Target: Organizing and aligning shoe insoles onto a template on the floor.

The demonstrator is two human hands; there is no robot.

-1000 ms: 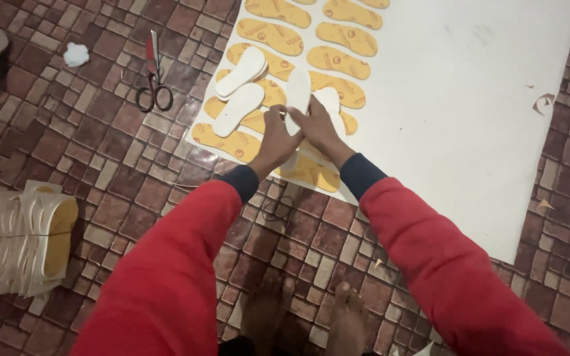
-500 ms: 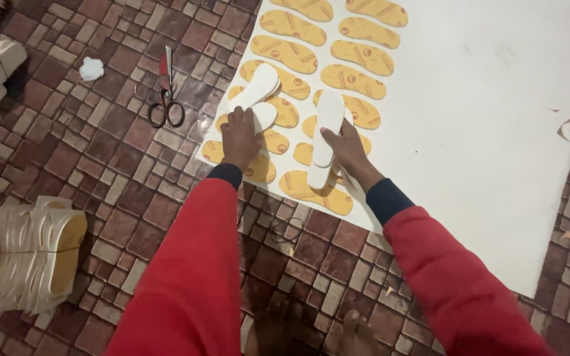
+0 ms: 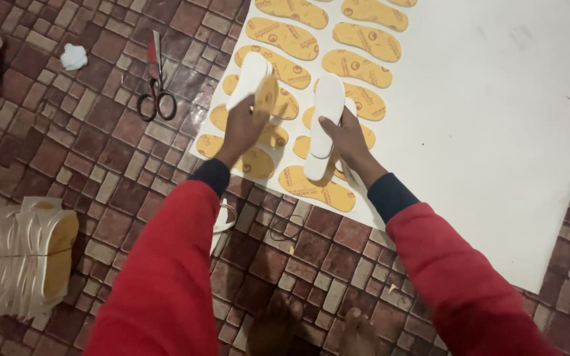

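Yellow-faced insole [image 3: 263, 92] pinched in our left hand [image 3: 242, 128], right hand [image 3: 348, 135] flat on a white insole [image 3: 324, 122] near the white sheet's [image 3: 496, 132] lower-left corner; we judge placement comes next, needing careful alignment.

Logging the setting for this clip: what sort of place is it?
Probably a small footwear workshop, worked on the floor: yellow insoles laid on a white sheet, a stack of cut soles on the brick floor, scissors nearby.

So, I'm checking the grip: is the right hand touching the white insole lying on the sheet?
Touching. The head view shows the right hand with fingers pressed onto the white insole on the white sheet.
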